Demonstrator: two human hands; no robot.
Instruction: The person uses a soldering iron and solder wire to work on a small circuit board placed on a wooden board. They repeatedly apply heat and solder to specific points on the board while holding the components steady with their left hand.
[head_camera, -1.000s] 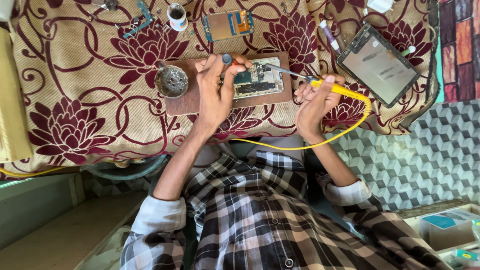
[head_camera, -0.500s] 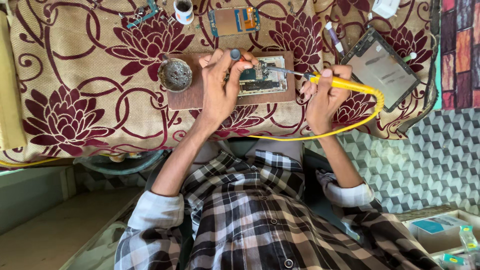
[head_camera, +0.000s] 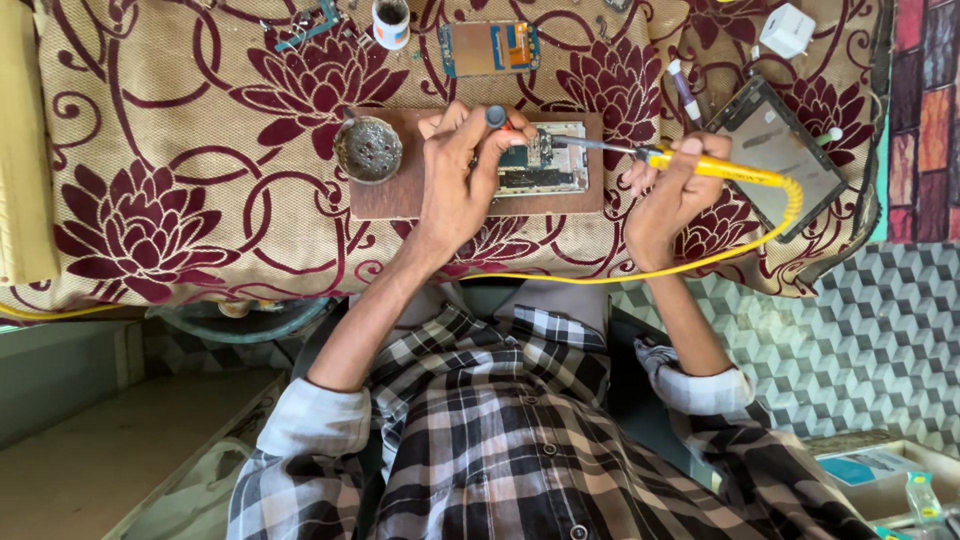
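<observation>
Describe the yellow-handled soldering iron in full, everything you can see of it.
The soldering iron has a yellow handle that looks like plastic, a thin grey metal shaft and a yellow cord that loops right, then runs back left across the patterned cloth. The right hand grips the handle like a pen. It lies nearly level, tip pointing left onto the circuit board on the wooden board, close to the left hand. Whether the tip touches the board is unclear.

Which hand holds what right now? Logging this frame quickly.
Left hand: closed on a small dark-tipped tool over the circuit board.
Right hand: closed on the yellow soldering iron.
</observation>
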